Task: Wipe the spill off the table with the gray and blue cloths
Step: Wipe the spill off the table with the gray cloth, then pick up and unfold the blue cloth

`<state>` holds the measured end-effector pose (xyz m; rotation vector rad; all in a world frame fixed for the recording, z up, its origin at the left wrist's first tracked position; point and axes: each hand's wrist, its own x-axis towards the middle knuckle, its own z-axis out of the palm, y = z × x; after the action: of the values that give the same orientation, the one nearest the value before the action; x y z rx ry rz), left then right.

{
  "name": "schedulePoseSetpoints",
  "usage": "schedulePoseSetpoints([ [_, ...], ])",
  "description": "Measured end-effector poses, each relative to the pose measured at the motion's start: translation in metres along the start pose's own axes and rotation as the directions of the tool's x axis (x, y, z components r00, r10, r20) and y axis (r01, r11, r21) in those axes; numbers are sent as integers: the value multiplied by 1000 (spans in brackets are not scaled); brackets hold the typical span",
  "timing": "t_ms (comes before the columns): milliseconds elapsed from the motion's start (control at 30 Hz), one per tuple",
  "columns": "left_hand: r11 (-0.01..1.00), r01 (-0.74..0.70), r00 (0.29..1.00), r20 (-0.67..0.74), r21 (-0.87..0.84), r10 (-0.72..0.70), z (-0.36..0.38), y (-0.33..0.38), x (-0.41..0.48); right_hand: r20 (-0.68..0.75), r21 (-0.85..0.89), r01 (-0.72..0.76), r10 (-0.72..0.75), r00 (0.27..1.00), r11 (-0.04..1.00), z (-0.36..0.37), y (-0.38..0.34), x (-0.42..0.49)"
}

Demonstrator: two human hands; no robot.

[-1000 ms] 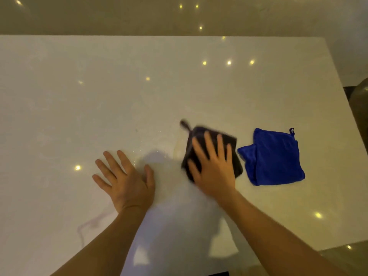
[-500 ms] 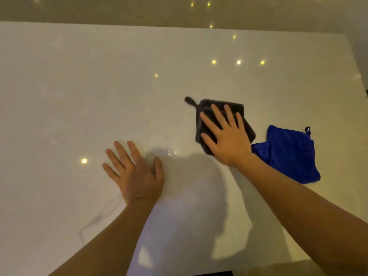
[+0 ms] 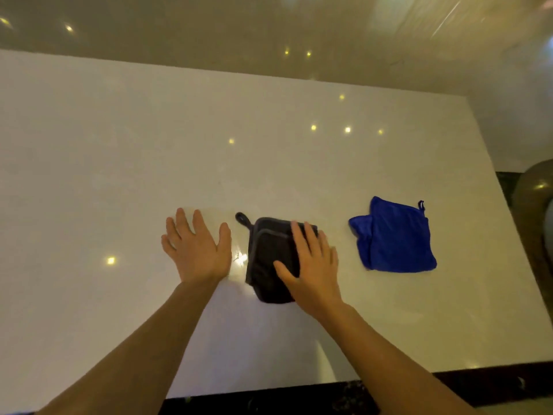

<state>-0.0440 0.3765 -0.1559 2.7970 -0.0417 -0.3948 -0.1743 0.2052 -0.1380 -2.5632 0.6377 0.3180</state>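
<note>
Right hand (image 3: 311,265), fingers spread flat, pressing gray cloth (image 3: 269,259) at table (image 3: 119,145) center; left hand (image 3: 197,250) splayed at nine o'clock; blue cloth (image 3: 395,238) at three o'clock. Best pressed evenly through glistening spill (image 3: 239,259).

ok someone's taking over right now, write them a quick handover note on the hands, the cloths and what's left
Right hand: flat, palm down, pressing the folded gray cloth onto the white table; not gripping it.
Left hand: open, spread flat on the table just left of the cloth, holding nothing.
Blue cloth: lying crumpled to the right, apart from the gray one, untouched.
Done: gray cloth is on the wet area.
Left: a wet sheen with droplets shows between the left hand and the gray cloth; wipe that, then go over it with the blue cloth.
</note>
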Motion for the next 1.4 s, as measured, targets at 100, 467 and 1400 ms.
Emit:
schedulePoseSetpoints([
  [100,997,-76,994,74,-2,76,-6,29,-32,-29,261,-402,423,906,878,-14,-8,-1],
  [467,710,407,718,682,-574,140,-34,115,-25,477,808,-542,282,833,233,-96,24,36],
  [1400,977,-57,912,387,-207,136,87,312,-98,180,655,-439,438,881,615,-138,208,44],
])
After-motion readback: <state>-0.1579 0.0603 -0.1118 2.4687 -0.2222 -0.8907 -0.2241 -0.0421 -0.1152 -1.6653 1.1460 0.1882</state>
